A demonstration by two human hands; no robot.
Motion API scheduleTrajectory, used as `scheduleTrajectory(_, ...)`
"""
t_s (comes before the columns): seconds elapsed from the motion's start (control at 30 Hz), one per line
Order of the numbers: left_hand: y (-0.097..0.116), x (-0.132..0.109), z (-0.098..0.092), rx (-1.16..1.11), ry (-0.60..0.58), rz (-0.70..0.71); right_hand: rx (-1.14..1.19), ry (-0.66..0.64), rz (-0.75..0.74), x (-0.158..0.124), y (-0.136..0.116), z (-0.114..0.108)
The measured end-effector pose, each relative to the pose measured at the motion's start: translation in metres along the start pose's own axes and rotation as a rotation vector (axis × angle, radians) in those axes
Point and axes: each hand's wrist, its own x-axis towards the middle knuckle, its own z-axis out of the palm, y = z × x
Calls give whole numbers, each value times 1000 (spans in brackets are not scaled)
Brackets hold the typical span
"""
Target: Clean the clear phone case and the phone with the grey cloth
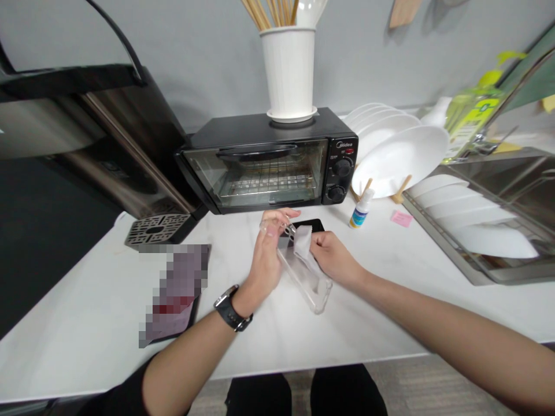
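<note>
A clear phone case [313, 289] is gripped at its upper end by my left hand [267, 254], tilted above the white counter. My right hand [336, 254] pinches a white wipe [303, 242] against the case near its camera cutouts. Behind both hands, a black phone [313, 225] lies on the counter, partly hidden by them. A small spray bottle [361, 209] with a blue and yellow label stands to the right of my right hand.
A black toaster oven [264, 167] stands behind, with a white cup [289, 69] of chopsticks on top. Plates [399, 159] and a sink [481, 271] are at right. A pink note [401, 218], a blurred-out tablet [180, 294] and a drinks machine [143, 156] are also here.
</note>
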Motion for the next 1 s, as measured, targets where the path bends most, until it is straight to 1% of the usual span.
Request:
scheduleTrajectory(0.03,2,0,0,10,8,6,1,-6,-3,-1,-1,0)
scheduleTrajectory(0.07,3,1,0,17,21,9,34,-42,-11,-1,-2,1)
scheduleTrajectory(0.17,6,5,-2,19,108,40,219,-241,-19,0,-4,4)
scheduleTrajectory(0.2,7,7,-4,7,151,61,248,-281,-12,0,-5,4)
scheduleTrajectory(0.23,7,9,-5,-12,191,85,250,-284,-4,0,-4,4)
scheduleTrajectory(0.27,7,10,-6,-35,221,105,228,-255,6,0,-4,3)
scheduleTrajectory(0.33,8,13,-8,-82,250,138,162,-153,23,0,-4,-1)
scheduleTrajectory(0.37,8,14,-8,-96,256,146,143,-124,33,0,-5,-2)
scheduleTrajectory(0.4,8,14,-8,-105,262,149,147,-127,46,0,-6,-3)
scheduleTrajectory(0.43,8,14,-8,-107,270,152,171,-164,62,0,-7,-3)
scheduleTrajectory(0.5,9,13,-6,-105,281,163,259,-282,88,-1,-10,-3)
scheduleTrajectory(0.53,10,13,-5,-108,276,167,294,-323,97,-1,-11,-2)
scheduleTrajectory(0.57,11,12,-5,-117,263,170,309,-332,103,-1,-11,-2)
scheduleTrajectory(0.6,12,12,-4,-128,247,169,298,-309,110,-1,-10,-2)
scheduleTrajectory(0.67,12,13,-3,-152,214,143,222,-221,127,-1,-9,-2)
scheduleTrajectory(0.73,12,13,-3,-158,200,98,165,-188,148,-2,-9,-1)
scheduleTrajectory(0.77,12,13,-3,-155,197,77,179,-203,152,-3,-10,-1)
scheduleTrajectory(0.83,10,11,-3,-140,169,58,287,-249,137,-4,-14,1)
scheduleTrajectory(0.87,9,10,-3,-132,137,65,353,-258,124,-4,-16,2)
scheduleTrajectory(0.93,8,7,-2,-123,29,71,420,-226,111,-4,-18,3)
scheduleTrajectory(1.0,8,4,0,-115,-92,40,351,-152,115,-4,-17,3)
